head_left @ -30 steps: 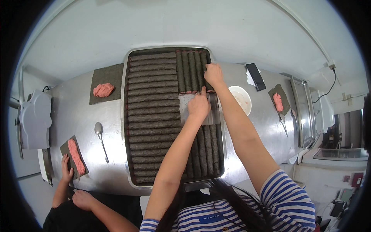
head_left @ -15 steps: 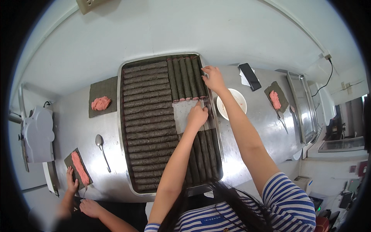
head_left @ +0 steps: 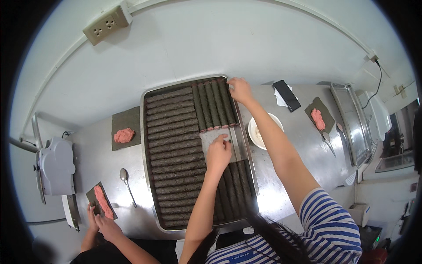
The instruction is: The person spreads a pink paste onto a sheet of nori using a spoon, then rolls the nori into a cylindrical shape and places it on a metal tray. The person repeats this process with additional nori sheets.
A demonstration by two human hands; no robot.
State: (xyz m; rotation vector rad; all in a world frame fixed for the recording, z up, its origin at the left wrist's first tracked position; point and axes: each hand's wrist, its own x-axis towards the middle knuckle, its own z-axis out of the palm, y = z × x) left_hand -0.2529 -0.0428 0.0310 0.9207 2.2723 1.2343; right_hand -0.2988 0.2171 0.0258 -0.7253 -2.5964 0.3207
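Note:
A deep metal tray [head_left: 146,176] holds rows of dark seaweed rolls [head_left: 173,127] with pink filling at their ends. Most lie crosswise on the left; upright rows stand at the far right and near right. Between those rows shows a bare light patch of tray bottom. Over that patch hovers my left hand [head_left: 219,154], fingers bent and slightly apart, just below the ends of the far-right rolls. At the tray's far right corner, my right hand [head_left: 241,91] has its fingertips against the outermost seaweed roll [head_left: 228,103], thumb and fingers apart.
A white bowl [head_left: 274,121], black phone [head_left: 286,95] and seaweed sheet with pink paste [head_left: 317,119] lie right of the tray. To the left are another paste-topped sheet [head_left: 124,135] and a spoon [head_left: 127,187]. A co-worker's hands [head_left: 107,229] work a sheet at lower left.
My left hand has drawn back from the roll ends toward me. My right hand stays at the far right corner. The co-worker's hands have come together on their sheet. The whole view has shifted.

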